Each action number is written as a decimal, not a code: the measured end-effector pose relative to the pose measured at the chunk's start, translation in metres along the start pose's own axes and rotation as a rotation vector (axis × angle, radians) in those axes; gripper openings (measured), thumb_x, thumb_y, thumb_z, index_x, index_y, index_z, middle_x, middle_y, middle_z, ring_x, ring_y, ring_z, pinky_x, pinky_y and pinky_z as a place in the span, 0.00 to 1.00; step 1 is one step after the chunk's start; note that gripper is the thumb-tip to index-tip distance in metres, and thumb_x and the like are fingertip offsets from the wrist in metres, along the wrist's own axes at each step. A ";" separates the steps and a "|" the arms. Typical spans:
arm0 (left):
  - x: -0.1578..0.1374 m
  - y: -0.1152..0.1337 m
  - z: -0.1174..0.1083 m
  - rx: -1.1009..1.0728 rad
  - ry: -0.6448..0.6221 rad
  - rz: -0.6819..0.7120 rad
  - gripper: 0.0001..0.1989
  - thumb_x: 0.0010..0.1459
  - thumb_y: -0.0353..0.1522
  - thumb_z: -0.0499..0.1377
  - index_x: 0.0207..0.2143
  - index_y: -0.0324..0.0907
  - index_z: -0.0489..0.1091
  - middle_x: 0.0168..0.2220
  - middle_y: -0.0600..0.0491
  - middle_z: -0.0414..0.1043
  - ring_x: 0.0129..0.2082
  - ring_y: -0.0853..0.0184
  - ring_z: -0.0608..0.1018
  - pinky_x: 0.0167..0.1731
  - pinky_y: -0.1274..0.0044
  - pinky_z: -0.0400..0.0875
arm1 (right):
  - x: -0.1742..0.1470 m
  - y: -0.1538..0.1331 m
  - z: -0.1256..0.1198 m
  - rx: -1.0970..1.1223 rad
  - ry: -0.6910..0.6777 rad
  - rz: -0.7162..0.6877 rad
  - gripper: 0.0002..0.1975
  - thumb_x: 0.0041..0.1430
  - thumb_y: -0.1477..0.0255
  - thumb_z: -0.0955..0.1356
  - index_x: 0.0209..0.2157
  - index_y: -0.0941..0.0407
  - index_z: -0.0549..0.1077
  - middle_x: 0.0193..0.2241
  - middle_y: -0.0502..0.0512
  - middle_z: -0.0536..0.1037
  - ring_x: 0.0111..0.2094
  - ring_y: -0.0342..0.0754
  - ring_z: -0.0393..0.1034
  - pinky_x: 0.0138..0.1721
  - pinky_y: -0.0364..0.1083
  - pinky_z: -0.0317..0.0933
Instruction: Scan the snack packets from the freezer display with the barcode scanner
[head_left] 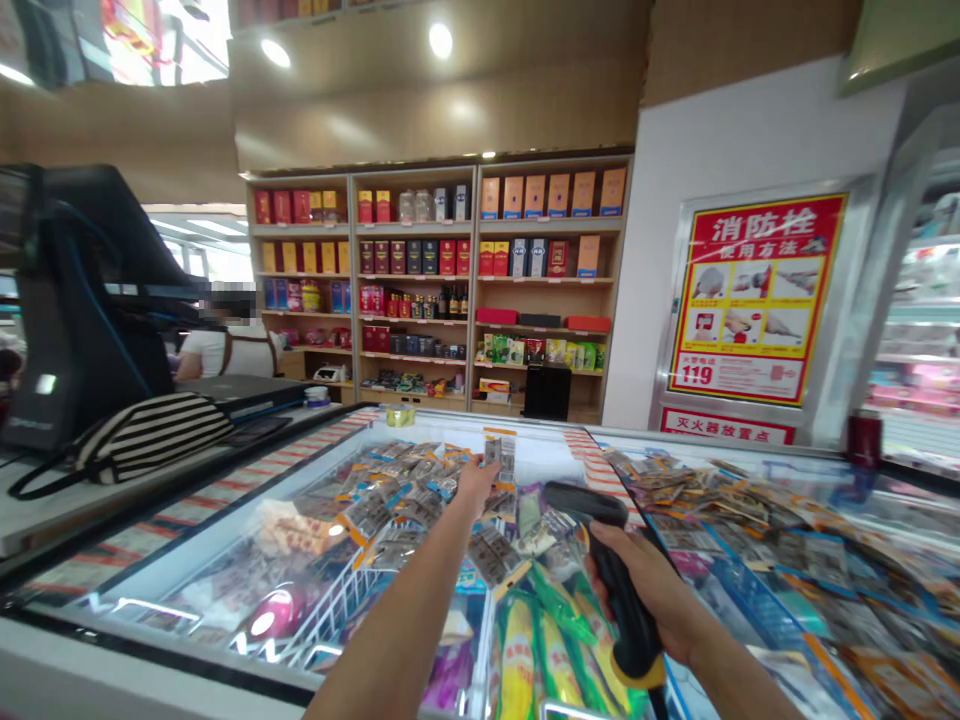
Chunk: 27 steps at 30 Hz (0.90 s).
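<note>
My left hand (477,484) reaches out over the glass-topped freezer and pinches a small flat packet (501,452) with an orange top edge, held upright. In my right hand (643,578) is a black barcode scanner (621,590) with yellow trim, its head pointing left toward the packet and its cable running down. Many similar packets (405,492) with orange and blue edges lie spread beneath and beyond my left arm. Below the scanner, corn cobs in green and yellow wrappers (536,650) show inside the freezer.
Left stands a counter with a black checkout terminal (82,310) and a striped pouch (154,435). More packets (787,530) cover the right-hand freezer. Shelves of boxed goods (416,258) line the back wall. A person in a white top (225,350) is at the left rear.
</note>
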<state>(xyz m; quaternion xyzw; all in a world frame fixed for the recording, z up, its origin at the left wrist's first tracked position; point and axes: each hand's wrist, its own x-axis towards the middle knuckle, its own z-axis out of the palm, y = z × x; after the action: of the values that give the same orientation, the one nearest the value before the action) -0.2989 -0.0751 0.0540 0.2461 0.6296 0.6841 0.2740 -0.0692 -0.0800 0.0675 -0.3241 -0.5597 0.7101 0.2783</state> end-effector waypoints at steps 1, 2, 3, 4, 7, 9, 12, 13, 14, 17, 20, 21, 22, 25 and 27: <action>0.000 0.002 -0.006 -0.031 0.006 0.001 0.11 0.48 0.31 0.55 0.36 0.41 0.61 0.31 0.52 0.69 0.27 0.72 0.72 0.24 0.81 0.67 | -0.001 0.001 0.006 -0.021 0.000 0.001 0.14 0.47 0.62 0.65 0.19 0.58 0.65 0.13 0.49 0.68 0.11 0.38 0.59 0.10 0.39 0.55; 0.000 0.003 -0.011 -0.062 0.015 0.002 0.10 0.48 0.31 0.55 0.36 0.41 0.61 0.32 0.52 0.68 0.27 0.72 0.72 0.24 0.81 0.67 | -0.001 0.001 0.011 -0.038 -0.006 0.002 0.14 0.47 0.62 0.65 0.19 0.58 0.65 0.13 0.49 0.68 0.11 0.39 0.59 0.10 0.39 0.55; 0.001 0.003 -0.015 -0.090 0.020 0.000 0.10 0.48 0.31 0.55 0.35 0.41 0.60 0.32 0.52 0.68 0.27 0.73 0.72 0.25 0.81 0.67 | -0.002 0.002 0.015 -0.047 -0.013 0.000 0.13 0.46 0.62 0.65 0.20 0.58 0.65 0.13 0.49 0.68 0.11 0.39 0.59 0.10 0.39 0.55; 0.001 0.004 -0.019 -0.110 0.021 -0.001 0.10 0.48 0.31 0.55 0.35 0.41 0.60 0.33 0.52 0.68 0.27 0.73 0.72 0.25 0.81 0.67 | -0.002 0.002 0.018 -0.053 -0.023 0.001 0.13 0.46 0.62 0.65 0.20 0.58 0.64 0.13 0.48 0.68 0.11 0.39 0.59 0.09 0.39 0.55; 0.000 0.004 -0.027 -0.127 0.029 0.003 0.09 0.49 0.30 0.54 0.35 0.42 0.60 0.34 0.52 0.68 0.27 0.73 0.72 0.25 0.81 0.67 | -0.004 0.001 0.024 -0.052 -0.033 0.007 0.12 0.46 0.62 0.65 0.22 0.57 0.64 0.13 0.46 0.67 0.11 0.39 0.58 0.09 0.38 0.54; -0.001 0.004 -0.031 -0.117 0.037 0.014 0.09 0.49 0.30 0.54 0.35 0.42 0.60 0.36 0.52 0.68 0.28 0.73 0.72 0.25 0.82 0.67 | -0.004 -0.001 0.025 -0.056 -0.031 0.022 0.12 0.46 0.62 0.65 0.23 0.57 0.65 0.14 0.47 0.67 0.11 0.39 0.59 0.09 0.39 0.55; 0.000 0.001 -0.037 -0.050 0.045 0.041 0.09 0.51 0.30 0.51 0.37 0.41 0.60 0.36 0.50 0.69 0.29 0.72 0.73 0.26 0.81 0.67 | -0.003 -0.005 0.022 -0.037 -0.025 0.050 0.13 0.47 0.61 0.64 0.21 0.57 0.64 0.14 0.48 0.68 0.11 0.38 0.59 0.09 0.38 0.56; 0.001 0.000 -0.040 0.024 0.071 0.062 0.09 0.51 0.30 0.51 0.37 0.41 0.61 0.36 0.50 0.70 0.30 0.71 0.73 0.26 0.80 0.67 | -0.002 -0.006 0.019 -0.026 -0.014 0.051 0.14 0.47 0.61 0.64 0.20 0.58 0.64 0.14 0.48 0.67 0.11 0.38 0.59 0.10 0.38 0.56; 0.002 -0.002 -0.043 0.109 0.110 0.086 0.09 0.51 0.31 0.51 0.37 0.40 0.61 0.35 0.50 0.70 0.30 0.70 0.74 0.27 0.80 0.67 | -0.001 -0.008 0.015 -0.015 0.003 0.047 0.14 0.47 0.61 0.65 0.20 0.58 0.64 0.14 0.48 0.67 0.11 0.38 0.59 0.10 0.39 0.56; 0.008 -0.004 -0.058 0.349 0.235 0.148 0.11 0.48 0.30 0.53 0.37 0.39 0.63 0.36 0.46 0.70 0.36 0.64 0.73 0.34 0.75 0.66 | 0.003 -0.014 -0.002 -0.003 0.057 -0.006 0.14 0.47 0.61 0.65 0.21 0.58 0.65 0.14 0.48 0.67 0.12 0.39 0.60 0.11 0.39 0.57; 0.009 -0.004 -0.075 0.658 0.337 0.236 0.19 0.46 0.29 0.53 0.43 0.35 0.61 0.41 0.41 0.68 0.44 0.57 0.69 0.41 0.70 0.62 | 0.005 -0.021 -0.028 -0.001 0.120 -0.046 0.13 0.47 0.62 0.65 0.20 0.59 0.66 0.13 0.49 0.68 0.12 0.39 0.60 0.12 0.40 0.57; 0.007 -0.004 -0.078 0.786 0.394 0.285 0.22 0.46 0.28 0.53 0.46 0.34 0.59 0.45 0.39 0.65 0.47 0.56 0.67 0.44 0.69 0.60 | 0.006 -0.023 -0.038 -0.003 0.148 -0.047 0.14 0.47 0.63 0.65 0.20 0.59 0.66 0.13 0.49 0.67 0.12 0.39 0.59 0.12 0.40 0.58; 0.004 -0.005 -0.078 0.903 0.451 0.337 0.24 0.47 0.29 0.53 0.49 0.33 0.57 0.49 0.38 0.61 0.50 0.56 0.64 0.46 0.68 0.58 | 0.006 -0.026 -0.049 -0.006 0.178 -0.042 0.14 0.48 0.63 0.65 0.19 0.59 0.66 0.13 0.49 0.67 0.11 0.39 0.59 0.12 0.40 0.57; -0.016 -0.015 -0.059 1.157 0.456 0.505 0.29 0.48 0.33 0.53 0.54 0.36 0.52 0.57 0.40 0.47 0.56 0.54 0.53 0.51 0.65 0.50 | 0.005 -0.034 -0.084 -0.016 0.275 -0.067 0.13 0.48 0.65 0.65 0.18 0.59 0.65 0.12 0.49 0.67 0.11 0.40 0.60 0.11 0.41 0.57; -0.031 -0.029 -0.036 1.283 0.220 0.642 0.29 0.49 0.38 0.53 0.54 0.42 0.53 0.59 0.45 0.44 0.58 0.56 0.48 0.53 0.63 0.45 | 0.003 -0.039 -0.108 -0.020 0.344 -0.098 0.11 0.48 0.66 0.65 0.19 0.58 0.65 0.12 0.49 0.67 0.11 0.40 0.60 0.11 0.41 0.57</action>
<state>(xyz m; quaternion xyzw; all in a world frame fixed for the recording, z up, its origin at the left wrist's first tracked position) -0.2991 -0.1203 0.0227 0.4610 0.8276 0.2474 -0.2034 0.0132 -0.0026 0.0873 -0.4156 -0.5260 0.6243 0.4011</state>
